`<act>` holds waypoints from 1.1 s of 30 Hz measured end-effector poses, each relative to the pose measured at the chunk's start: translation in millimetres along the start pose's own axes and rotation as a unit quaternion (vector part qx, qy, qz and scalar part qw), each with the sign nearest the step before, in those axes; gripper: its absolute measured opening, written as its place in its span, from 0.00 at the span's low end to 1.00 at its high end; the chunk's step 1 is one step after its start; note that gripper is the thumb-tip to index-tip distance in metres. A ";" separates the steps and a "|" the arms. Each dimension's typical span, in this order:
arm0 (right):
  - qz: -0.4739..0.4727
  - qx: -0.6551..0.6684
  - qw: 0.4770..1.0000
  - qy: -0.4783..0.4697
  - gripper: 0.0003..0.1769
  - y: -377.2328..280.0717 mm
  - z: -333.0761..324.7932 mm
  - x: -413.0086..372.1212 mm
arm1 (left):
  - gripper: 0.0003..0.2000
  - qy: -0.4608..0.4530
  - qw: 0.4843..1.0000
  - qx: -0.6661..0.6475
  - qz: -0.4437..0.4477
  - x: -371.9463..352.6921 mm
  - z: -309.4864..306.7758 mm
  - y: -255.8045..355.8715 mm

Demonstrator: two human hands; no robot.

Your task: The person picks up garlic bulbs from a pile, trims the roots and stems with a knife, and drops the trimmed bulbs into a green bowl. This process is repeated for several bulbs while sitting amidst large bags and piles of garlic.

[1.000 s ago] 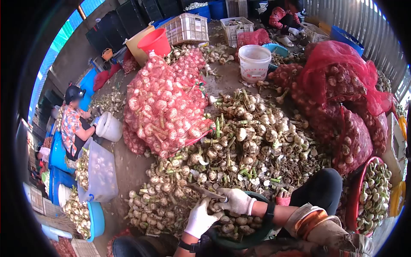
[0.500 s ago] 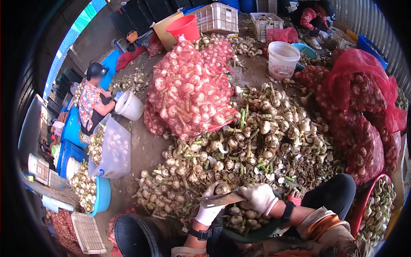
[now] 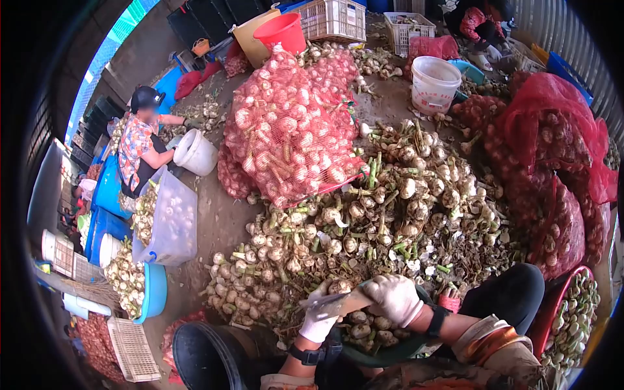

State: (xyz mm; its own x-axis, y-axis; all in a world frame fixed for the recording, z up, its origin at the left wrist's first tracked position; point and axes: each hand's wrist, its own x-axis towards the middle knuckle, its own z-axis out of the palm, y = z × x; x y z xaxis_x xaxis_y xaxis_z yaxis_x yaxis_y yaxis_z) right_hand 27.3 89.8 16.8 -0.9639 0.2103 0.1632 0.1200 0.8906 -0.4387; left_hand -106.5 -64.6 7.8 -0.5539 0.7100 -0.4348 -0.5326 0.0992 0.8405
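My left hand, in a white glove, is closed around a garlic bulb. My right hand, also gloved, grips a knife whose broad blade lies across in front of the bulb and over the left fingers. The blade is partly blurred, and the knife's handle is hidden in my right fist. Below both hands is a dark green basin with several garlic bulbs in it. A large heap of garlic with stems spreads over the ground just beyond my hands.
A black bucket stands at my lower left. Red mesh sacks of garlic rise ahead and at the right. A red tub is by my right knee. One co-worker sits at left with a white bucket; another crouches far right.
The knife blade has turned and shifted slightly at the bulb; both my hands stay close together. The co-worker at left has stretched an arm out toward the garlic on the ground.
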 end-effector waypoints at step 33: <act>0.264 0.274 0.924 0.038 0.14 42.9 4.8 4.2 | 0.26 0.098 0.736 0.669 -0.028 163.0 -58.6 -46.2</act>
State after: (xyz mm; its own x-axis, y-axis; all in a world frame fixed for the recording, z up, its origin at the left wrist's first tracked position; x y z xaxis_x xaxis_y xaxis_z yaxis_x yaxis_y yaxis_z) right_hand 27.3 127.0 -5.5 -0.7830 0.6039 -0.1492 0.4112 0.3225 -0.8526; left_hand -209.7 5.7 -120.9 -0.7060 0.5775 -0.4100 0.4764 0.8156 0.3285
